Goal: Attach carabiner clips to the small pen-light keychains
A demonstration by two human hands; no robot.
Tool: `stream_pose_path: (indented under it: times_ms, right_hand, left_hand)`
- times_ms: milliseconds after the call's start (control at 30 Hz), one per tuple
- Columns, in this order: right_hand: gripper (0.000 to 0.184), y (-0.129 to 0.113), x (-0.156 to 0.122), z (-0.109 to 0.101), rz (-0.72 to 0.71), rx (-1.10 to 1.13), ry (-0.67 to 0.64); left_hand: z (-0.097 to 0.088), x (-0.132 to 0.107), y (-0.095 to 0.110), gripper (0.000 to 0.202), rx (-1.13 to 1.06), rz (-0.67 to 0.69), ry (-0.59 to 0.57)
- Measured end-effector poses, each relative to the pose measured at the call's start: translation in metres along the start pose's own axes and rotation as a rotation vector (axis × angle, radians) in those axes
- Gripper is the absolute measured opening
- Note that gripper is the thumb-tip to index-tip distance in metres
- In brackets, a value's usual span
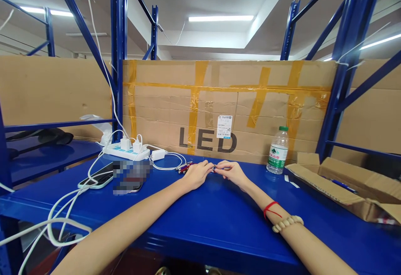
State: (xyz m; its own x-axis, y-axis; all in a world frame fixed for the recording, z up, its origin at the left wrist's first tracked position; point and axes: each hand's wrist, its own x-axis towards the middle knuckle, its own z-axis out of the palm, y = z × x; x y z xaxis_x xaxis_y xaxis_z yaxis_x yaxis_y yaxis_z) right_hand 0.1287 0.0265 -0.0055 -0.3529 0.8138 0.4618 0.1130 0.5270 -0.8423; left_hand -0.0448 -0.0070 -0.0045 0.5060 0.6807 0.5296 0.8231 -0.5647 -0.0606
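Observation:
Near the back of the blue tabletop (206, 208), both hands meet over a small bundle of pens (184, 168). My left hand (196, 174) curls over them from the left, fingers bent and close together. Dark red and purple ends stick out behind its knuckles; the rest is hidden beneath the palm. My right hand (233, 174) comes in from the right with thumb and fingertips pinched at a small dark piece beside the left fingertips. It is too small to name for certain. A red string and a beaded bracelet (287, 223) circle my right wrist.
Left: a phone (98, 176), a blurred-out object (130, 176), a white power strip (127, 151) with plugs, and looping white cables (67, 197). Right: a water bottle (277, 151) and an open carton (347, 183) holding a blue pen. Behind stands a cardboard sheet (163, 112) between blue posts.

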Motion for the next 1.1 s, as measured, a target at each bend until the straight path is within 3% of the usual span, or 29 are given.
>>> stream_pose_path:
  times_ms: [433,867,1100]
  right_hand:
    - [0.028,-0.0067,-0.0013,-0.0013,-0.04,0.053,0.018]
    - [0.034,-0.0044,0.0006,-0.0065,-0.129,-0.084,-0.064]
    - [0.041,-0.0089,-0.0042,-0.0028,-0.094,-0.153,-0.091]
  left_hand:
    - [0.0042,-0.0025,-0.0037,0.023,-0.158,0.054,0.071]
    - [0.0039,-0.0034,-0.0026,0.023,-0.208,0.064,-0.008]
    - [0.0052,-0.0043,-0.002,0.022,-0.141,0.065,-0.015]
